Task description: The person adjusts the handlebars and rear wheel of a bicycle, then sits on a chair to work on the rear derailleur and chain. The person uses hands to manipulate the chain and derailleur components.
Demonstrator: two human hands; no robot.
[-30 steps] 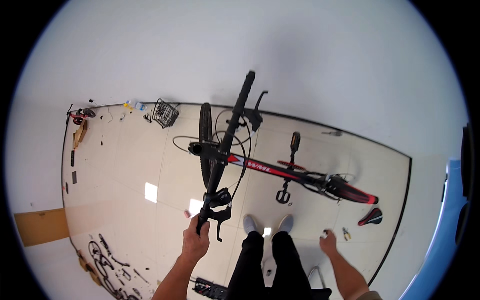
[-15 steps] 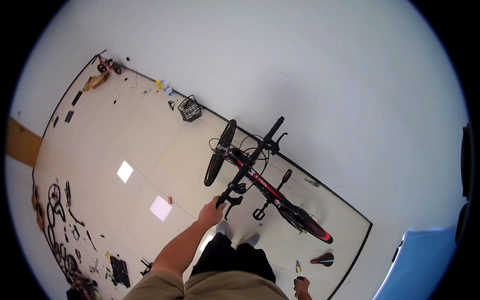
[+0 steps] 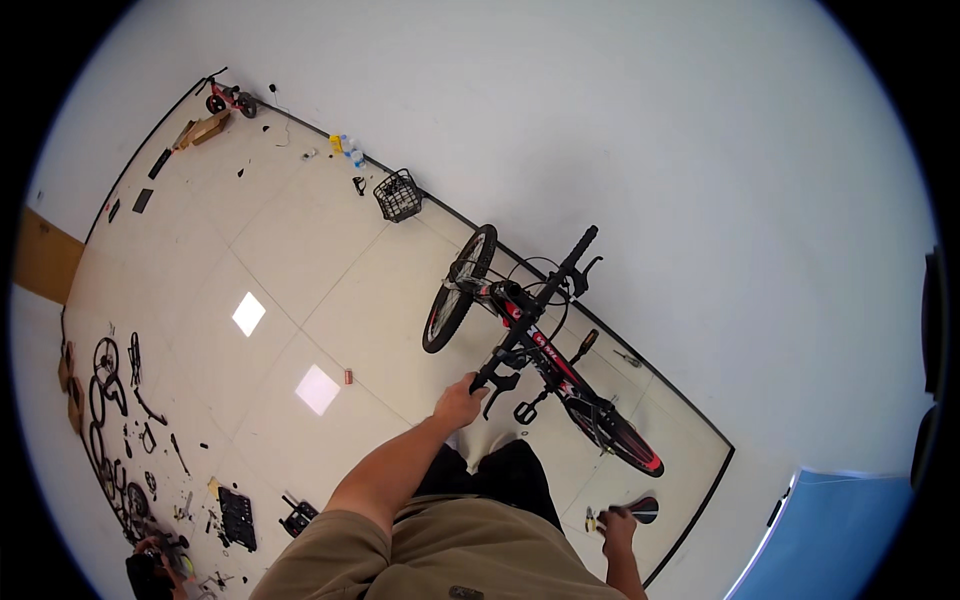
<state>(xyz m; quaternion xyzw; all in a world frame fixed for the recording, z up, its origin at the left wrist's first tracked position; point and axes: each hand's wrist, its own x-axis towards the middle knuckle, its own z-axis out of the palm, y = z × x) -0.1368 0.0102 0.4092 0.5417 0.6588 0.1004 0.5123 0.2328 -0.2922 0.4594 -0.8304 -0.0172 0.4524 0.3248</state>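
Observation:
My left hand [image 3: 458, 402] grips the near end of the black handlebar [image 3: 542, 300] on a black and red bicycle [image 3: 550, 357], which has its front wheel [image 3: 448, 320] turned across the frame and no seat fitted that I can see. Down at the lower right is my right hand [image 3: 617, 528], fingers curled, with whatever they hold too small to make out. Behind it in view are a detached saddle [image 3: 642, 508] and small yellow-handled pliers [image 3: 591, 519] on the floor; I cannot tell whether the hand touches either.
Along the wall [image 3: 700, 200] stand a wire basket [image 3: 397, 196], bottles [image 3: 355, 152] and a small red bike [image 3: 232, 97]. Bike parts [image 3: 117, 400] and a black tool case [image 3: 237, 518] lie at lower left, near another person [image 3: 150, 572]. A red can [image 3: 348, 376] sits left of my hand.
The bicycle and my left hand have shifted right in view as my head turned, with more of my body showing. My right hand has moved higher since the last frame, up beside the saddle.

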